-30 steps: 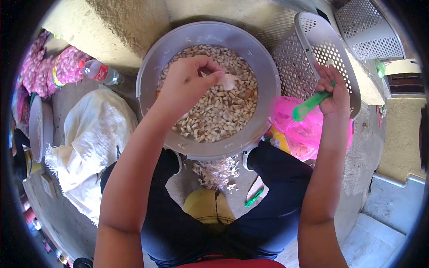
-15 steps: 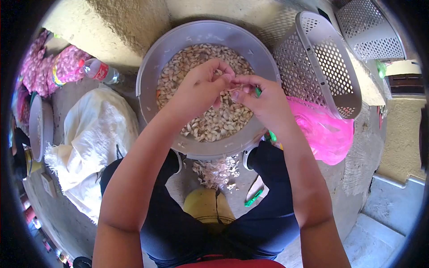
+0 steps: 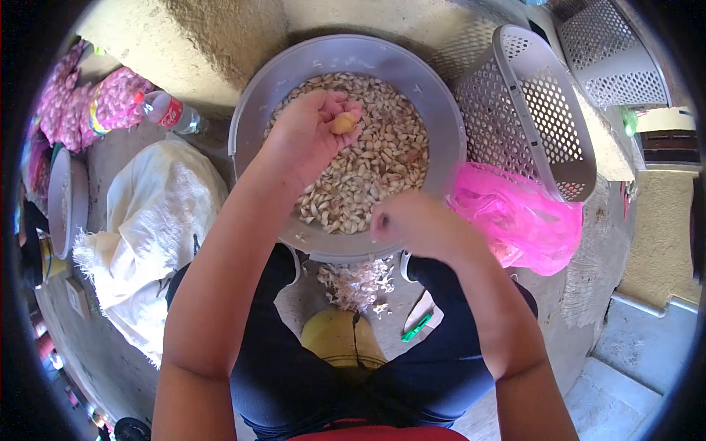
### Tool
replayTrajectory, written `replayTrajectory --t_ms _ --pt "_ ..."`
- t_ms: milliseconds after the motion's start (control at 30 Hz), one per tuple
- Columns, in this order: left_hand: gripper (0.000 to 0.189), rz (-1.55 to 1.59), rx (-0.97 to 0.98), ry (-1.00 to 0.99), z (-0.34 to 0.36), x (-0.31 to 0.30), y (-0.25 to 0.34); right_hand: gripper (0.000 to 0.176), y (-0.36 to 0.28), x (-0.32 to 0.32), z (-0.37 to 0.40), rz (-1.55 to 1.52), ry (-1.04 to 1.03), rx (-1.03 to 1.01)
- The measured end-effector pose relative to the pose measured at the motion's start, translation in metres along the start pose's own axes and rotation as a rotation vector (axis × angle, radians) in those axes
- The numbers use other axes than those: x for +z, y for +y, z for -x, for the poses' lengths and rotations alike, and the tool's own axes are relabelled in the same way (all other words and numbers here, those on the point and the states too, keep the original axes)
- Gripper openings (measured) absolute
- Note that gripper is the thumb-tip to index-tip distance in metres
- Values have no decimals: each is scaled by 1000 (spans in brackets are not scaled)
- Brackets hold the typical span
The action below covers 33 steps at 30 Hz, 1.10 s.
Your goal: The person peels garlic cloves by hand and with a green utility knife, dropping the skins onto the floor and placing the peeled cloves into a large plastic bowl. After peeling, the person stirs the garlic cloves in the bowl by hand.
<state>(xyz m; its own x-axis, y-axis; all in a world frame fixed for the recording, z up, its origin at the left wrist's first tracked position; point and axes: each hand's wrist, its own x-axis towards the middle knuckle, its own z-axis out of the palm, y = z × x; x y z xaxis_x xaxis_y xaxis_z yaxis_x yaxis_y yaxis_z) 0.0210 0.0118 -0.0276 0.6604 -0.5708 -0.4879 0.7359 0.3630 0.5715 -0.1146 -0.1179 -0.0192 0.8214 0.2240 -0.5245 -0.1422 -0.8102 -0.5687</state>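
A wide grey basin [image 3: 441, 99] filled with unpeeled garlic cloves [image 3: 368, 176] stands in front of me. Over its left-centre, my left hand [image 3: 312, 128] is turned palm up, its fingers curled around a yellowish garlic clove [image 3: 343, 123]. My right hand [image 3: 423, 224] is above the basin's front right rim, blurred by motion, with its fingers curled in. Whatever it may hold is hidden. Below the basin, between my feet, lies a heap of pale garlic skins [image 3: 357, 283].
A pink plastic bag [image 3: 533, 228] and a perforated grey basket [image 3: 489, 110] stand right of the basin. To the left are a white woven sack [image 3: 158, 198], a Coca-Cola bottle [image 3: 169, 112] and pink net bags of garlic [image 3: 118, 103]. A green-handled cutter [image 3: 417, 328] lies near my right foot.
My hands have moved apart from working together over the basin. The right has swung down toward the front rim; the left has turned up, showing the clove. The green object at my right fingers no longer shows.
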Motion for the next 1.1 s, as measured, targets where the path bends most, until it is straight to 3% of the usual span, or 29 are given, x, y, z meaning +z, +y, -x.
replayTrajectory --t_ms 167,267,567,767,867,967,1067,1100 --pt "20 -44 29 -104 1 4 -1 15 -10 53 1 270 -514 -29" --pt "23 -103 24 -158 4 9 1 16 -17 71 1 315 -570 -105" --pt "34 -276 75 -213 8 10 3 24 -18 42 -11 144 -149 168" --pt "31 -455 73 -191 13 13 7 24 3 7 -6 26 222 156" --pt "32 -562 137 -179 14 13 7 22 9 -9 -2 20 282 126" --pt "34 -658 195 -204 12 11 6 24 28 -15 -12 -273 399 123" --pt "34 -758 250 -212 11 13 2 28 10 -32 -10 -931 577 177" --pt "34 -791 270 -211 11 14 1 28 5 -35 -9 -959 602 131"
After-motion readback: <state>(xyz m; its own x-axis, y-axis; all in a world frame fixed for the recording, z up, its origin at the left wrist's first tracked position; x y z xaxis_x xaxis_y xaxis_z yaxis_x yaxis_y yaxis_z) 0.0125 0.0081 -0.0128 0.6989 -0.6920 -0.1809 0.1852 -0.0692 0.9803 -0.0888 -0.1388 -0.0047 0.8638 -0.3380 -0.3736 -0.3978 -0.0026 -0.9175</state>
